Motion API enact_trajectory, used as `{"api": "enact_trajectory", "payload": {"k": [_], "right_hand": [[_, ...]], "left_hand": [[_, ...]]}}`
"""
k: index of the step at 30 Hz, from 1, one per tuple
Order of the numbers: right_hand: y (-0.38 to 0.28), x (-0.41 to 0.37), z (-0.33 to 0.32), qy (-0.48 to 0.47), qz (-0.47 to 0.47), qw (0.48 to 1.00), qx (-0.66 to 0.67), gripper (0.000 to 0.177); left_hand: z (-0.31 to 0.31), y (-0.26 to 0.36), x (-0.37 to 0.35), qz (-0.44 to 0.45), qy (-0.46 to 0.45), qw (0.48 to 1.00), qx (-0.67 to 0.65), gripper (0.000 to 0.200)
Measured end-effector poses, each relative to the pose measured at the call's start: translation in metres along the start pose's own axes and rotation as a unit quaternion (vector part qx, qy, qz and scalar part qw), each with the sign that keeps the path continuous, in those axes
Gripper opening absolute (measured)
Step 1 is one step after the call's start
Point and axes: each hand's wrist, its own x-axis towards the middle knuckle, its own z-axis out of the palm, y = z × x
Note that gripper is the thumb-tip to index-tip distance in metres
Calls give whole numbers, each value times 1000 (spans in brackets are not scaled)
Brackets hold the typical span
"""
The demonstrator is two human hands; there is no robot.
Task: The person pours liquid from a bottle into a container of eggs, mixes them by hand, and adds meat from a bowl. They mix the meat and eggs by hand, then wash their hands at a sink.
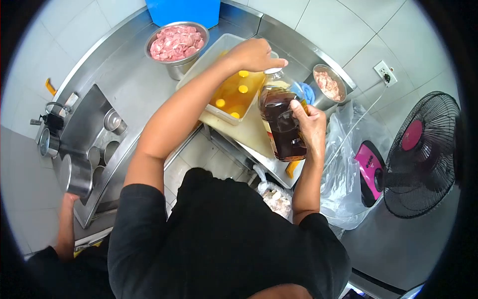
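A large clear bottle of dark brown liquid [283,119] stands tilted over the front right of the counter. My right hand [311,124] is wrapped round its side, thumb toward me. My left hand [257,56] is at the bottle's white cap [273,71], with its fingers closed round or beside it. Behind and left of the bottle is a clear plastic tub [198,70] holding yellowish liquid with several egg yolks [243,89]. My left forearm passes over this tub. Part of a pale cutting board [234,128] shows under the tub.
A steel bowl of pink meat [177,44] and a blue container [183,12] are at the back. More meat fills a container [328,84] at right, near plastic bags [343,164] and a black fan [423,154]. Left, another person's hand [71,197] holds a steel pot by the sink.
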Motion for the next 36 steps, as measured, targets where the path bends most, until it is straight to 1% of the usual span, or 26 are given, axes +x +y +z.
{"api": "enact_trajectory", "payload": {"k": [1, 3, 4, 5, 6, 7, 8, 10, 11, 12, 14, 15, 16, 17, 18, 19, 20, 22, 24, 26, 27, 29, 30, 32, 35, 36], "right_hand": [[0, -2, 1, 1, 1, 1000, 3, 42], [-4, -6, -1, 31, 26, 999, 0, 43], [0, -4, -3, 39, 24, 999, 0, 43], [8, -1, -5, 57, 6, 998, 10, 43], [14, -3, -6, 78, -9, 997, 19, 43], [-7, -14, -8, 65, 41, 996, 34, 41], [-13, -20, -6, 83, 46, 995, 34, 41], [-23, -26, -3, 90, 57, 993, 55, 38], [-21, -27, -2, 97, 58, 993, 43, 36], [-26, -30, 0, 106, 61, 992, 32, 36], [-29, -36, 3, 130, 77, 988, 39, 36], [-29, -40, 6, 153, 64, 985, 48, 36], [-33, -45, 7, 163, 73, 983, 41, 36], [-33, -51, 8, 173, 81, 980, 46, 35], [-31, -57, 11, 187, 90, 977, 52, 35], [-32, -63, 16, 195, 102, 972, 80, 34], [-35, -69, 17, 202, 106, 973, 44, 33], [-30, -82, 21, 234, 107, 966, 13, 36], [-52, -102, 27, 275, 121, 953, 29, 32], [-45, -122, 34, 299, 133, 945, 2, 38], [-52, -134, 36, 326, 135, 936, 7, 40], [-58, -158, 46, 378, 142, 915, 11, 43], [-55, -169, 52, 402, 146, 904, 8, 45], [-52, -191, 66, 435, 149, 888, 7, 43], [-70, -230, 84, 474, 187, 860, 22, 43], [-75, -243, 90, 489, 175, 854, 28, 43]], "left_hand": [[-5, 3, 3, 0, -2, 1000, 2, 45], [-11, 8, 11, -16, -108, 994, 9, 36], [-11, 6, 12, -8, -107, 994, 10, 36], [-11, 0, 9, 93, -121, 982, -115, 34], [-12, -5, 9, 192, -139, 942, -239, 35], [-17, -11, 15, 244, -195, 922, -228, 42], [-16, -13, 19, 258, -207, 916, -228, 42], [-12, -13, 26, 296, -259, 839, -376, 40], [-10, -9, 30, 285, -291, 799, -443, 38], [-9, -4, 34, 300, -303, 789, -442, 38], [-6, 7, 38, 237, -218, 811, -488, 39], [-8, 12, 42, 251, -237, 801, -489, 39], [-14, 18, 46, 227, -252, 878, -338, 34], [-21, 22, 49, 202, -253, 929, -177, 30], [-24, 25, 52, 179, -241, 954, -10, 28], [-25, 26, 53, 221, -263, 939, -17, 25], [-25, 28, 56, 271, -286, 919, -25, 23], [-14, 29, 62, 343, -359, 851, -172, 18], [-17, 43, 52, 494, -311, 783, -214, 17], [-13, 52, 53, 524, -397, 727, -199, 22], [-11, 65, 39, 554, -408, 698, -196, 22], [-6, 80, 14, 426, -373, 770, -293, 25], [-1, 91, 8, 449, -389, 751, -289, 25], [7, 110, 0, 302, -463, 828, -96, 31], [15, 131, -44, 417, -432, 795, -88, 31], [20, 136, -54, 437, -443, 778, -91, 31]]}}
